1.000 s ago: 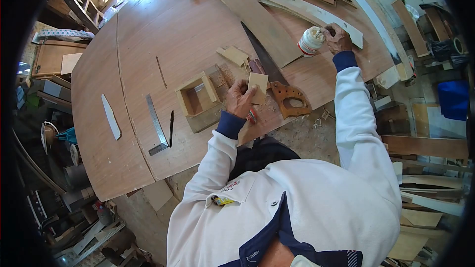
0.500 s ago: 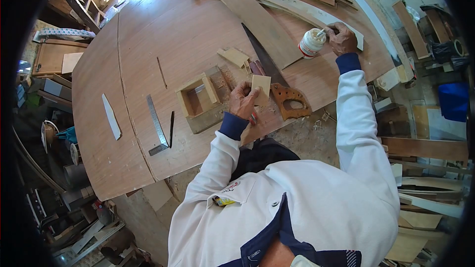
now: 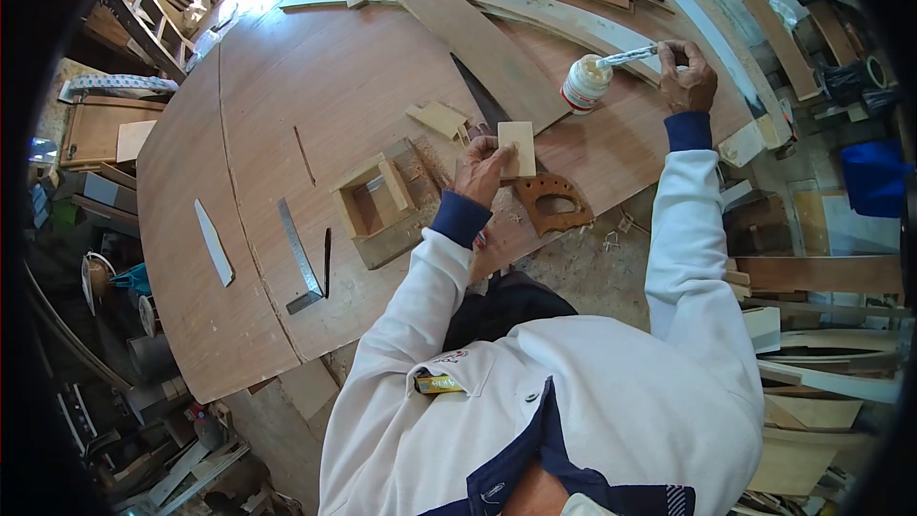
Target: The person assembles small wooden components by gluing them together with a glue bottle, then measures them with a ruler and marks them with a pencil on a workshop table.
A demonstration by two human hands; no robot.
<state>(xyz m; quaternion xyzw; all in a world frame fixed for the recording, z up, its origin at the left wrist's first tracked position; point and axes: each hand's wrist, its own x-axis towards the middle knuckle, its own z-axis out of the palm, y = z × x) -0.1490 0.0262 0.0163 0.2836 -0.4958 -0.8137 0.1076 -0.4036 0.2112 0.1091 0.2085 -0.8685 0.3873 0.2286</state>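
My left hand [image 3: 480, 172] pinches a small flat rectangle of wood [image 3: 517, 149], held up over the near edge of the table. Between the fingers of my right hand [image 3: 688, 76] is a thin stick [image 3: 629, 56] smeared with white; its far end is at the mouth of an open white jar [image 3: 586, 82]. The jar leans slightly and has red on its label. Left of my left hand lies a small open wooden box frame [image 3: 375, 199] on a board. A handsaw [image 3: 554, 204] with a wooden handle lies just right of that hand.
The wooden table [image 3: 263, 115] carries a metal try square [image 3: 301, 258], a dark pencil-like rod [image 3: 328, 263], a white pointed strip [image 3: 214, 242] and wood offcuts [image 3: 439, 120] among shavings. Long planks [image 3: 468, 33] are stacked at the far side. More timber [image 3: 821, 274] lies at right.
My right hand has drawn the stick up and right, so much more of it shows outside the jar. My left hand has moved slightly right and up with the wood piece.
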